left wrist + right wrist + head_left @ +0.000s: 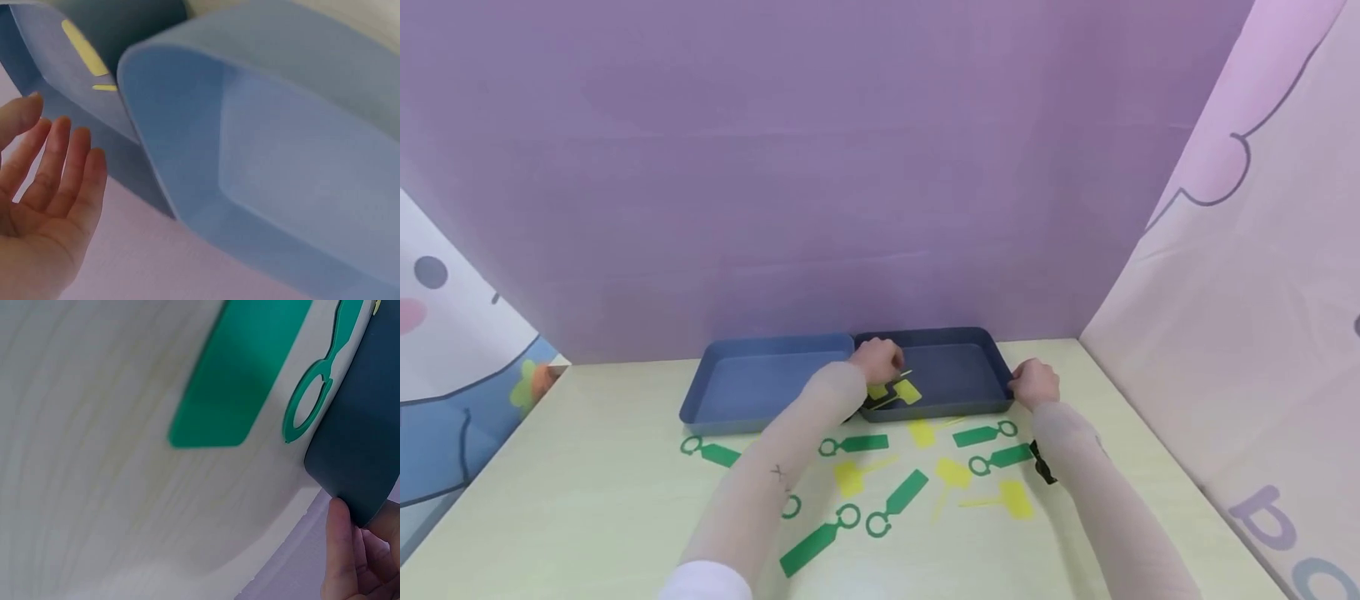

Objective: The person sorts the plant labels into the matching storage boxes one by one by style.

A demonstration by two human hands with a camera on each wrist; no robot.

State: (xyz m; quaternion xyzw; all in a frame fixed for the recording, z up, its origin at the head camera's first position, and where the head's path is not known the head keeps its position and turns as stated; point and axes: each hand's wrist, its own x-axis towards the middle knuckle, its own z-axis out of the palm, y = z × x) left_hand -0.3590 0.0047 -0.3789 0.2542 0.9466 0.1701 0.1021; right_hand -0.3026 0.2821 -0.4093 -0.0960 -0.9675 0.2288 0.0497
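Observation:
My right hand (pixel 1035 383) is at the right side of a dark navy tray (pixel 958 375). In the right wrist view its fingers and thumb pinch the corner of that tray's wall (pixel 356 437). My left hand (pixel 878 358) hovers over the tray's left end, fingers loosely extended and holding nothing in the left wrist view. Below it, a few flat yellow tags (pixel 909 392) with thin stems lie inside the dark tray. A lighter blue tray (pixel 767 382) stands directly to the left, its near corner (pixel 169 112) close beside the left hand.
Several flat green tags (pixel 907 492) with ring ends are scattered on the pale table (pixel 587 475) in front of the trays. Among them lie several yellow tags (pixel 1017 500). A purple backdrop (pixel 880 167) rises behind, and a printed sheet (pixel 1247 333) stands at right.

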